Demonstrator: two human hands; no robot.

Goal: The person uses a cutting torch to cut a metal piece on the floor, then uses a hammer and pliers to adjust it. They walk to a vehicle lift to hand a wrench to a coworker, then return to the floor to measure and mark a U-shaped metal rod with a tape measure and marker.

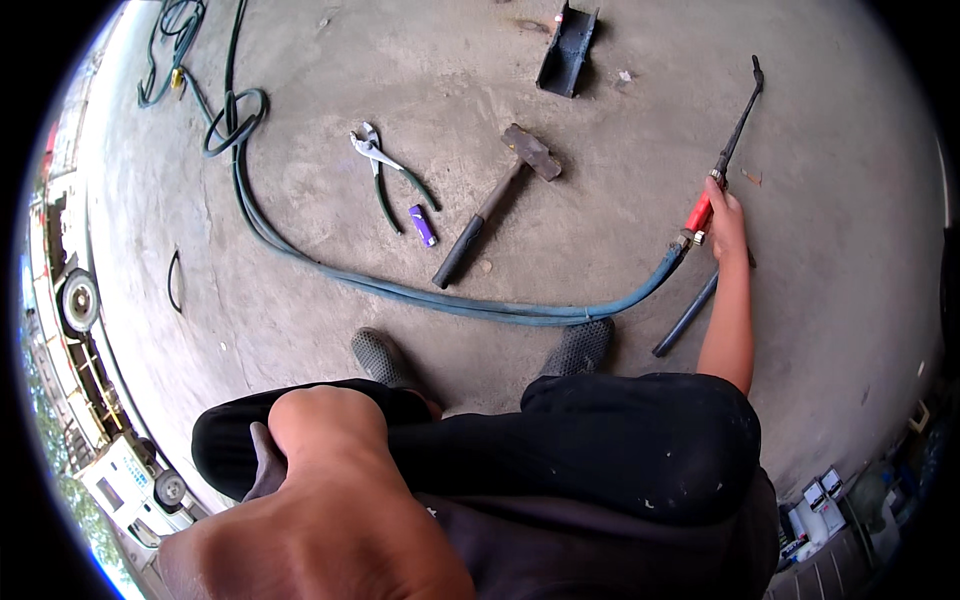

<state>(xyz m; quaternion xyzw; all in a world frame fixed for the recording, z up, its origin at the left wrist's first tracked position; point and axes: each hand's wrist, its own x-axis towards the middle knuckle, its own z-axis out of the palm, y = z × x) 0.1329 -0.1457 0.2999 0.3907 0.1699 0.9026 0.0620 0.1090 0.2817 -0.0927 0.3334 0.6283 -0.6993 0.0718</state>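
My right hand (728, 225) is wrapped round the red handle of a gas torch (740, 135), off to the right. The torch's dark, thin neck points away from me and ends in a bent tip. Paired blue-green hoses (480, 307) run from its rear end leftward past my shoes. Under my right forearm lies a dark rod-like handle (688, 317), partly covered by the arm. My bent left arm (330, 440) looms large over my left knee; my left hand (290, 550) is very close at the lower edge, its fingers hidden.
On the concrete floor (320, 210) lie slip-joint pliers (378, 160), a purple lighter (422, 226) and a sledgehammer (495, 205). Farther off is a dark steel channel piece (568, 50). Hose coils (180, 30) lie far left. A truck (130, 490) stands at left, clutter (820, 515) lower right.
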